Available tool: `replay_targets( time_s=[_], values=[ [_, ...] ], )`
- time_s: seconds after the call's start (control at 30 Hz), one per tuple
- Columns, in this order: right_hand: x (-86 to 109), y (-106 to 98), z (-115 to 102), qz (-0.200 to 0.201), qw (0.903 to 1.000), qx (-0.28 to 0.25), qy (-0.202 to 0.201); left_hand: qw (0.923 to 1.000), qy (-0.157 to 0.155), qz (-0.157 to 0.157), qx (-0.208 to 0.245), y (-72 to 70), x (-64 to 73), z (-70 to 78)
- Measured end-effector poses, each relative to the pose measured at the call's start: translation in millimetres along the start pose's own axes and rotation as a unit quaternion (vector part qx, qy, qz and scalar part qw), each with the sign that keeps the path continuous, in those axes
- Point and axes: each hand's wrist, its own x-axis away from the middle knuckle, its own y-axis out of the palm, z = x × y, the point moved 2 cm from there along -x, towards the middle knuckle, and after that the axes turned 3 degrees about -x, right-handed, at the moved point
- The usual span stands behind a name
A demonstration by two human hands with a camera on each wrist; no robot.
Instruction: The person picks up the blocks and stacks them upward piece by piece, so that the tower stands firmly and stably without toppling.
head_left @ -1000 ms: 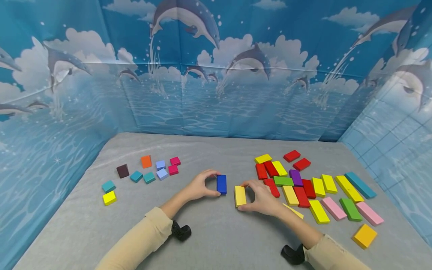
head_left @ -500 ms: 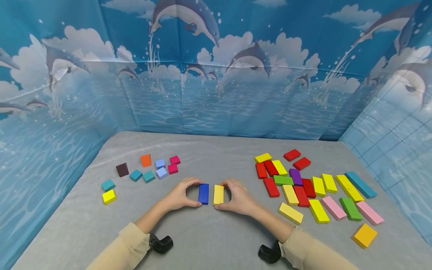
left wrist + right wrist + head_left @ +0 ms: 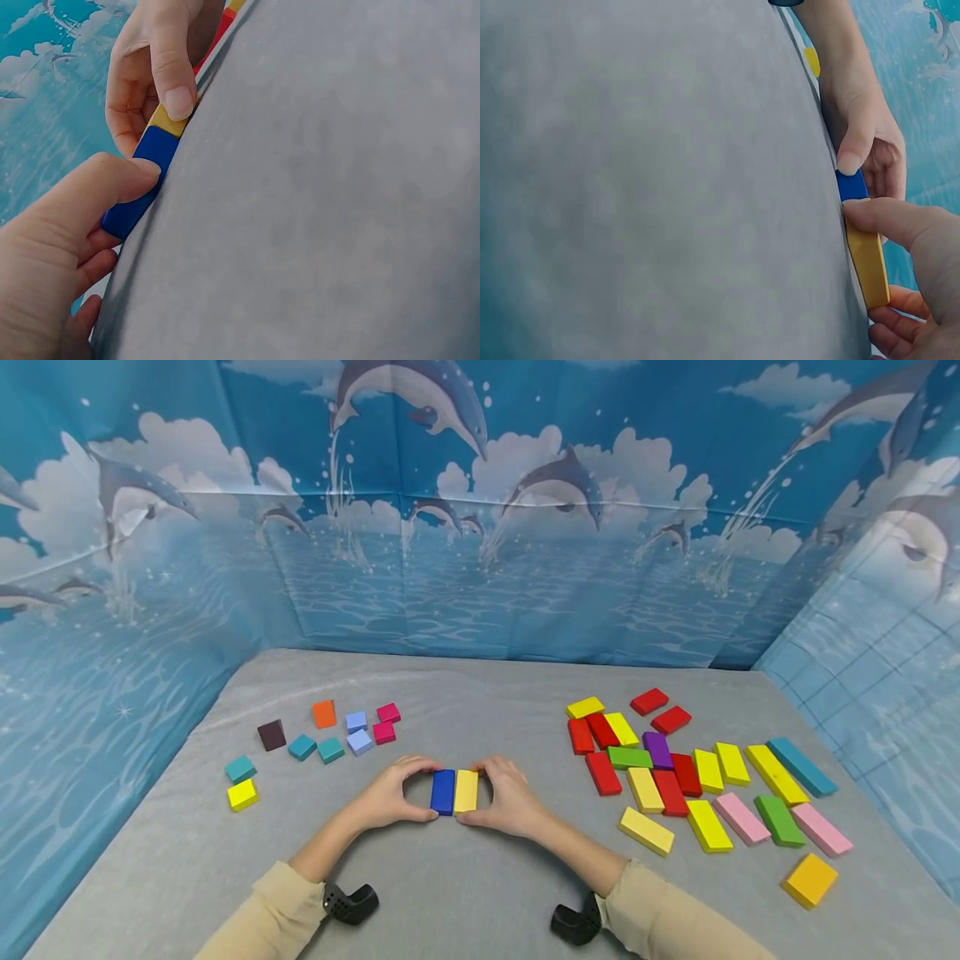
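Two blocks lie flat, side by side, on the grey cloth (image 3: pixel 420 893), in front of the person: a blue block (image 3: pixel 442 792) on the left, a pale yellow block (image 3: pixel 466 792) on the right. Long sides meet; no gap visible in either wrist view.

Left hand (image 3: pixel 392 792): clamped on the blue block, thumb at the near short end, fingers reaching to the far end. Right hand (image 3: pixel 510 797): mirror hold on the pale yellow block, thumb likewise at the near end.

Handling (judged from looks): both appear to be painted wood. Probably light, rigid, hard to damage; smooth faces may be slightly slippery, so a light, even pinch should suffice. Best hold seems to be the two short ends, which keeps fingers out of the seam. Uneven thumb pressure could skew a block.

Surroundings: small blocks at left, incl. an orange block (image 3: pixel 324 714); larger ones at right, nearest the right hand a red block (image 3: pixel 603 774).
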Motion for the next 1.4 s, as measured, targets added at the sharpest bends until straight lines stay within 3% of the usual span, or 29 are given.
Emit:
replay_targets(
  time_s=[0.63,0.77,0.9,1.1,1.3,1.4],
  values=[
    [-0.5,3,-2,-0.005,0.9999,0.012,-0.006,0.9999,0.004,-0.016,-0.004,-1.5,-0.6,0.9],
    [-0.1,-3,-2,-0.028,0.9995,0.006,-0.015,0.9995,0.008,-0.031,0.010,-3.3,-1.4,2.4],
    [2.4,-22,3,-0.064,0.9976,-0.016,-0.019,0.9978,-0.003,-0.045,0.049,-6.3,-5.9,7.2],
    [20.1,-70,29,-0.073,0.9971,0.002,-0.022,0.9968,-0.008,-0.062,0.049,-3.2,-27.5,25.7],
    [42.5,-109,69,-0.058,0.9983,0.001,0.004,0.9967,0.033,-0.071,0.023,14.1,-67.5,47.6],
    [53.0,-121,85,-0.060,0.9975,-0.002,0.037,0.9966,0.031,-0.075,0.013,27.7,-89.5,57.6]
  ],
)
